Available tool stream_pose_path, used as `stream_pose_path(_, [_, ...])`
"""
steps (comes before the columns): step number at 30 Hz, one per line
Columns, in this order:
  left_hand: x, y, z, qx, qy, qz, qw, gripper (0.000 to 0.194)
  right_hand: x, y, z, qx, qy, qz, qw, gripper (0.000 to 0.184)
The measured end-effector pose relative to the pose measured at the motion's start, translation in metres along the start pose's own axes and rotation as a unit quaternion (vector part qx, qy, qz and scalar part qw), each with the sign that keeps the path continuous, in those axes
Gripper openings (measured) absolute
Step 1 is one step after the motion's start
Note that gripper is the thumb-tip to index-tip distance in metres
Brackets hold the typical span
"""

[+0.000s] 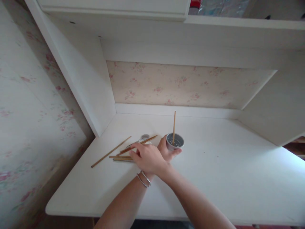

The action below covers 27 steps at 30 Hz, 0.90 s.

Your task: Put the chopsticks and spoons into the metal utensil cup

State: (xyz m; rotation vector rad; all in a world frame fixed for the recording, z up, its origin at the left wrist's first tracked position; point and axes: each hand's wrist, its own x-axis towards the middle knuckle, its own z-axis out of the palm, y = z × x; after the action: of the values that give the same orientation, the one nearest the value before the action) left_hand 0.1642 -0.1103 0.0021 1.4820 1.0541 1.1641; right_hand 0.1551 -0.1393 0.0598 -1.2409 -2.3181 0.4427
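My forearms cross, the right one above the left. My left hand (165,150) is wrapped around a grey metal cup (175,147) with holes in its bottom. A single wooden chopstick (174,125) stands nearly upright in the cup. Over a loose group of chopsticks (114,151) on the left, my right hand (149,156) reaches with thumb and index finger apart, the fingertips close to the sticks. Its other fingers are partly hidden. Among the sticks lies a metal spoon (144,137); a small white item shows just behind my right hand.
All this rests on a white desk (226,178) with a rounded front left corner. White side panels (78,70) and a low overhead shelf (152,35) enclose its back. Floral wallpaper (166,82) covers the wall behind. Plastic bottles (214,8) stand up on the shelf.
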Motion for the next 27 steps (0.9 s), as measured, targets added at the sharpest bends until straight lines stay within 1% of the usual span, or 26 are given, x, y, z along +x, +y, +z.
stream_pose_path(2, [0.002, 0.000, 0.001, 0.020, 0.009, 0.011, 1.000, 0.062, 0.017, -0.003, 0.010, -0.089, -0.102, -0.008, 0.991, 0.035])
stream_pose_path(4, [0.003, -0.001, 0.001, 0.034, 0.015, 0.019, 0.999, 0.062, 0.029, -0.003, 0.021, -0.154, -0.182, -0.015, 0.971, 0.032])
stream_pose_path(5, [0.004, -0.002, 0.000, 0.035, 0.016, 0.021, 0.999, 0.062, 0.033, -0.002, 0.026, -0.173, -0.206, -0.017, 0.963, 0.029])
stream_pose_path(7, [0.004, -0.002, -0.001, 0.036, 0.016, 0.025, 0.999, 0.062, 0.037, -0.002, 0.034, -0.190, -0.222, -0.022, 0.956, 0.026])
stream_pose_path(12, [0.001, -0.002, -0.001, 0.048, 0.019, 0.052, 0.997, 0.060, 0.036, -0.002, 0.039, -0.184, -0.205, -0.047, 0.960, 0.023])
stream_pose_path(20, [0.000, -0.008, 0.005, 0.018, 0.028, 0.046, 0.998, 0.065, 0.030, 0.002, 0.035, -0.189, -0.170, -0.021, 0.967, 0.022])
stream_pose_path(24, [0.000, -0.004, 0.004, -0.004, 0.011, 0.044, 0.999, 0.060, 0.026, -0.004, 0.027, -0.182, -0.116, -0.017, 0.976, 0.021])
stream_pose_path(27, [0.001, -0.003, 0.003, -0.026, -0.002, 0.033, 0.999, 0.058, 0.021, -0.009, 0.012, -0.159, -0.082, -0.003, 0.984, 0.022])
